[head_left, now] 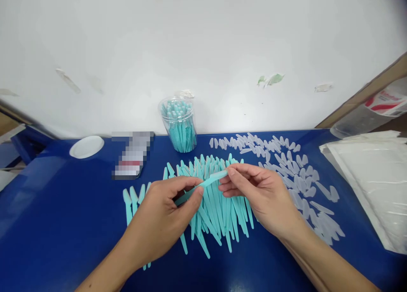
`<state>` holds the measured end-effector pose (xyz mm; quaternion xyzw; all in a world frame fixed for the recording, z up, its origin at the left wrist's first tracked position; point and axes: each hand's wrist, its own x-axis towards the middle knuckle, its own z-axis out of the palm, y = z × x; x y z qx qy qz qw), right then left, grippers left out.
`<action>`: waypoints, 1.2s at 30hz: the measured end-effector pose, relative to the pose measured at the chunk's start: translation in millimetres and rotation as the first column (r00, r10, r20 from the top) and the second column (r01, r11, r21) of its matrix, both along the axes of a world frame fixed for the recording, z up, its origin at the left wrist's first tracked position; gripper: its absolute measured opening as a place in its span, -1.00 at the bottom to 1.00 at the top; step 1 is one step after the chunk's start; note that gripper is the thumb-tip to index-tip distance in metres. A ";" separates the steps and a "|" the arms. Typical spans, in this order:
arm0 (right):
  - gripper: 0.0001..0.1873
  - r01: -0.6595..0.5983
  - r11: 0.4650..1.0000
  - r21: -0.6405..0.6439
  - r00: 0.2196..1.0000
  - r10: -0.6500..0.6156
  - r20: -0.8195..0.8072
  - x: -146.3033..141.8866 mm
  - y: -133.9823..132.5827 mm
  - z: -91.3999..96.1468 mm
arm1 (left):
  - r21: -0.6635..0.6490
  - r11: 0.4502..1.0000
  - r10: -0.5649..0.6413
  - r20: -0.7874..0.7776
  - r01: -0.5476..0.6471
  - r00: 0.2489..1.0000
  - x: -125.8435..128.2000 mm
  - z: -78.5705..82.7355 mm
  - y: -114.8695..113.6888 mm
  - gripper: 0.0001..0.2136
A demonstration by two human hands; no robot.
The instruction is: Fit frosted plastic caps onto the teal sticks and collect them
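Observation:
My left hand (165, 217) and my right hand (257, 194) hold one teal plastic stick (206, 182) between them, just above a heap of the same teal sticks (216, 207) on the blue table (63, 224). The left fingers pinch its lower handle end. The right fingertips pinch its upper end, where a clear cap seems to sit. Several clear plastic caps (295, 177) lie spread to the right of my right hand. A few more teal sticks (132, 198) lie in a row left of my left hand.
A clear round tub (179, 124) filled with teal sticks stands at the back by the white wall. A white lid (86, 146) and a blurred packet (132, 154) lie at the back left. Plastic bags (372, 177) are stacked at the right edge.

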<state>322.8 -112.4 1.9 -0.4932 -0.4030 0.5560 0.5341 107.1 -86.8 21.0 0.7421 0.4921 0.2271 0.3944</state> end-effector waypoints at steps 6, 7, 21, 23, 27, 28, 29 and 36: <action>-0.66 -0.039 0.998 0.056 0.982 0.028 0.185 1.2 -6.5 6.9 | 0.230 0.971 0.090 -0.095 -0.066 0.991 -44.4 18.2 -3.9 -0.73; -0.63 -0.014 0.997 0.071 0.973 -0.002 0.229 2.1 -7.9 8.2 | 0.253 0.954 0.192 -0.109 -0.160 0.975 -60.5 17.5 -9.1 -0.72; -0.62 -0.032 0.990 0.137 0.866 -0.041 0.499 3.7 -10.7 5.6 | 0.287 0.748 0.652 -0.485 -0.598 0.582 -118.6 -38.6 -52.8 -0.57; -0.63 -0.043 0.989 0.141 0.860 -0.035 0.509 4.7 -9.8 4.5 | 0.320 0.788 0.614 -0.467 -0.525 0.637 -119.5 -38.8 -53.9 -0.55; -0.65 -0.090 0.986 0.140 0.858 0.005 0.514 7.2 -9.0 5.0 | 0.346 0.845 0.530 -0.444 -0.407 0.723 -128.2 -41.3 -55.6 -0.61; -0.64 -0.097 0.986 0.139 0.858 0.012 0.514 7.6 -9.2 5.7 | 0.351 0.854 0.511 -0.433 -0.383 0.742 -128.6 -41.2 -55.4 -0.62; -0.63 -0.103 0.985 0.137 0.857 0.018 0.514 7.7 -9.6 6.5 | 0.354 0.860 0.498 -0.418 -0.368 0.760 -127.3 -40.2 -55.0 -0.63; -0.59 -0.117 0.984 0.137 0.812 0.015 0.583 3.8 -8.6 12.4 | 0.347 0.849 0.521 -0.435 -0.397 0.734 -69.0 -16.4 -46.0 -0.61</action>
